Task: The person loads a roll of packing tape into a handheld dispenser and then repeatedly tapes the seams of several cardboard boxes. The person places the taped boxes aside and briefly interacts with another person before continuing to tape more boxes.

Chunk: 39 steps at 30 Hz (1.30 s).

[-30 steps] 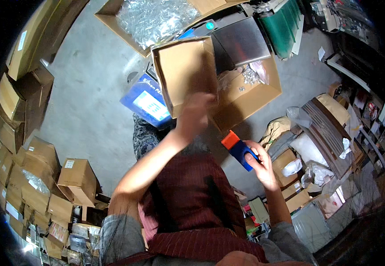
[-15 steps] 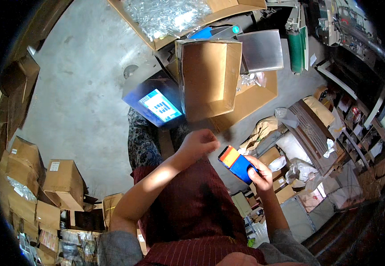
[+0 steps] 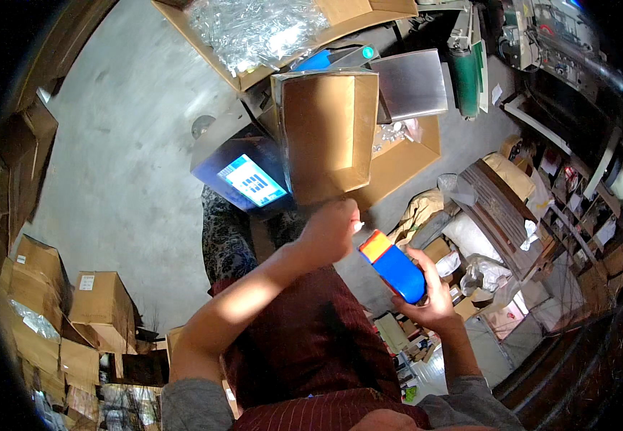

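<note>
My right hand point(image 3: 432, 293) grips a small blue box with an orange end point(image 3: 392, 264), tilted with the orange end up-left. My left hand point(image 3: 330, 228) is curled just left of that orange end, right below an open empty brown carton point(image 3: 329, 136). Whether its fingers hold anything small is unclear. A blue device with a lit screen point(image 3: 252, 179) sits left of the carton.
A large cardboard box of clear plastic bags point(image 3: 254, 29) stands at the top. A metal tray point(image 3: 412, 85) lies right of the carton. Stacked cardboard boxes point(image 3: 60, 316) line the left; cluttered shelves and bags point(image 3: 498, 237) fill the right. Bare concrete floor point(image 3: 124, 144).
My left hand has drawn back from the brown carton down toward the blue box. The carton and the right hand appear closer and larger as the view shifted.
</note>
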Each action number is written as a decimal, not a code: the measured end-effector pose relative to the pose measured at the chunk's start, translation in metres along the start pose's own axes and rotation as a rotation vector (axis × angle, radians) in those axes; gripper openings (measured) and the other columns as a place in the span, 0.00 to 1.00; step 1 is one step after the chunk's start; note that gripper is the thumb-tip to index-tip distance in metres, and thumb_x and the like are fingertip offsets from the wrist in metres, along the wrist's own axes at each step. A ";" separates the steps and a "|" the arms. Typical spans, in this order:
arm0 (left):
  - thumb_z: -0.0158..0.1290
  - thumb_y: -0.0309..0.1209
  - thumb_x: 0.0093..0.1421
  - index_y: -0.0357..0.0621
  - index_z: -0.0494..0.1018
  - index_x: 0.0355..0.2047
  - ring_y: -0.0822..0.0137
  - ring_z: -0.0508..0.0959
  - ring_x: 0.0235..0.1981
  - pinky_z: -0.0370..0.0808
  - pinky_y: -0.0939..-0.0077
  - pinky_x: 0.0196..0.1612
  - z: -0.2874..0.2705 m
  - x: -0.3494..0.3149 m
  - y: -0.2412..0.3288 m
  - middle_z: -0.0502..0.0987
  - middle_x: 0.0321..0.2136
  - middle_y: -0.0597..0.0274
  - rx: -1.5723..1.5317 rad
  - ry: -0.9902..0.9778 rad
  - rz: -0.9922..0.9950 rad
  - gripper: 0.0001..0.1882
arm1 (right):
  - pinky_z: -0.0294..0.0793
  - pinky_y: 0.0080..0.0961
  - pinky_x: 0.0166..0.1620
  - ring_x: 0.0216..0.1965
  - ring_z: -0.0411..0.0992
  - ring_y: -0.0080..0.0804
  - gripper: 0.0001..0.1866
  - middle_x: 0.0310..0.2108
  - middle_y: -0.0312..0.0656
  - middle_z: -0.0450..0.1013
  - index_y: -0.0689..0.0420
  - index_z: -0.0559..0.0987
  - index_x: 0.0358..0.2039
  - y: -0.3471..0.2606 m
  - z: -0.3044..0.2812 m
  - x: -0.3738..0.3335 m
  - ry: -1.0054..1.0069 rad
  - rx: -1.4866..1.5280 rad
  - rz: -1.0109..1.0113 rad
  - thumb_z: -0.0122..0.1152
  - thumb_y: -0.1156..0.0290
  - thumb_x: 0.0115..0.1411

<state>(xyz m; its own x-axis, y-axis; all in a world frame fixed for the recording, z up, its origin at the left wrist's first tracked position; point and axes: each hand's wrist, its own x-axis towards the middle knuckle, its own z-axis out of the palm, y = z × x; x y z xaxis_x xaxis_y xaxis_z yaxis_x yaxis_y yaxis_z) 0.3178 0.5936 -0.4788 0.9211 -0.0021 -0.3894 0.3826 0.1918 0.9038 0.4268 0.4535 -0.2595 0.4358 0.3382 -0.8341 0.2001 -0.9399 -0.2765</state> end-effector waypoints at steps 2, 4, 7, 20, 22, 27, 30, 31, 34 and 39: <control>0.52 0.29 0.61 0.39 0.71 0.36 0.39 0.76 0.38 0.72 0.48 0.42 -0.009 0.017 -0.001 0.76 0.33 0.42 0.129 0.043 -0.066 0.07 | 0.74 0.33 0.54 0.52 0.76 0.38 0.45 0.54 0.47 0.74 0.51 0.65 0.65 0.008 -0.010 -0.009 0.034 -0.017 -0.081 0.75 0.75 0.46; 0.52 0.30 0.61 0.38 0.71 0.36 0.38 0.76 0.39 0.72 0.47 0.43 -0.019 0.037 -0.010 0.77 0.34 0.42 0.234 0.110 -0.055 0.07 | 0.74 0.32 0.55 0.53 0.76 0.38 0.43 0.54 0.47 0.74 0.53 0.67 0.63 0.020 -0.021 -0.019 0.046 -0.045 -0.124 0.75 0.76 0.45; 0.54 0.32 0.62 0.39 0.72 0.37 0.39 0.76 0.40 0.72 0.46 0.43 -0.015 0.064 -0.026 0.78 0.34 0.44 0.289 0.204 0.024 0.09 | 0.76 0.30 0.48 0.44 0.77 0.39 0.39 0.48 0.48 0.76 0.55 0.73 0.59 0.014 -0.025 -0.013 0.082 -0.021 -0.100 0.74 0.78 0.43; 0.57 0.39 0.59 0.43 0.83 0.36 0.52 0.83 0.35 0.78 0.60 0.42 0.018 0.102 -0.083 0.83 0.33 0.50 -0.171 0.246 -0.282 0.14 | 0.74 0.41 0.54 0.47 0.72 0.51 0.43 0.43 0.47 0.72 0.45 0.72 0.63 0.016 -0.067 0.052 -0.003 -0.508 -0.278 0.65 0.77 0.41; 0.57 0.39 0.58 0.43 0.83 0.36 0.55 0.83 0.33 0.78 0.63 0.39 0.022 0.110 -0.094 0.83 0.31 0.51 -0.173 0.216 -0.301 0.14 | 0.75 0.42 0.54 0.47 0.72 0.51 0.43 0.43 0.47 0.72 0.44 0.71 0.64 0.017 -0.063 0.056 -0.021 -0.540 -0.264 0.65 0.77 0.42; 0.54 0.30 0.51 0.42 0.78 0.26 0.57 0.79 0.25 0.76 0.62 0.32 0.038 0.127 -0.147 0.78 0.22 0.52 0.648 0.180 0.374 0.06 | 0.75 0.43 0.54 0.47 0.72 0.52 0.44 0.42 0.47 0.72 0.41 0.69 0.65 0.004 -0.055 0.065 -0.051 -0.577 -0.281 0.66 0.76 0.43; 0.53 0.27 0.46 0.43 0.73 0.22 0.58 0.77 0.23 0.75 0.62 0.29 0.049 0.128 -0.144 0.74 0.19 0.52 0.198 0.218 0.040 0.02 | 0.75 0.43 0.53 0.46 0.72 0.52 0.44 0.41 0.48 0.72 0.41 0.69 0.65 0.000 -0.053 0.068 -0.064 -0.587 -0.268 0.65 0.76 0.44; 0.52 0.27 0.48 0.42 0.74 0.23 0.58 0.77 0.23 0.75 0.62 0.29 0.048 0.128 -0.143 0.75 0.20 0.52 0.170 0.228 0.048 0.03 | 0.75 0.43 0.53 0.46 0.72 0.52 0.44 0.41 0.48 0.72 0.41 0.69 0.65 -0.002 -0.051 0.069 -0.063 -0.592 -0.271 0.65 0.77 0.44; 0.51 0.27 0.52 0.41 0.77 0.27 0.60 0.76 0.22 0.75 0.62 0.27 0.049 0.126 -0.147 0.76 0.21 0.54 -0.054 0.233 -0.075 0.06 | 0.75 0.43 0.52 0.45 0.72 0.52 0.44 0.40 0.48 0.72 0.42 0.69 0.65 -0.008 -0.049 0.072 -0.067 -0.605 -0.300 0.65 0.77 0.44; 0.48 0.30 0.61 0.38 0.79 0.34 0.63 0.76 0.20 0.76 0.65 0.26 0.050 0.129 -0.129 0.77 0.24 0.60 -0.364 0.127 -0.347 0.11 | 0.76 0.42 0.51 0.44 0.72 0.52 0.44 0.38 0.48 0.71 0.43 0.69 0.65 -0.004 -0.047 0.068 -0.042 -0.614 -0.297 0.66 0.76 0.43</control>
<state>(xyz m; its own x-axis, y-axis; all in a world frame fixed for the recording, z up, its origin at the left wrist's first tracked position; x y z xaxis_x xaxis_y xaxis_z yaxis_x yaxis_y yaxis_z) 0.3906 0.5196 -0.6365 0.7199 -0.0112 -0.6939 0.5928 0.5299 0.6065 0.4972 0.4823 -0.2929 0.2532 0.5637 -0.7862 0.7729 -0.6066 -0.1860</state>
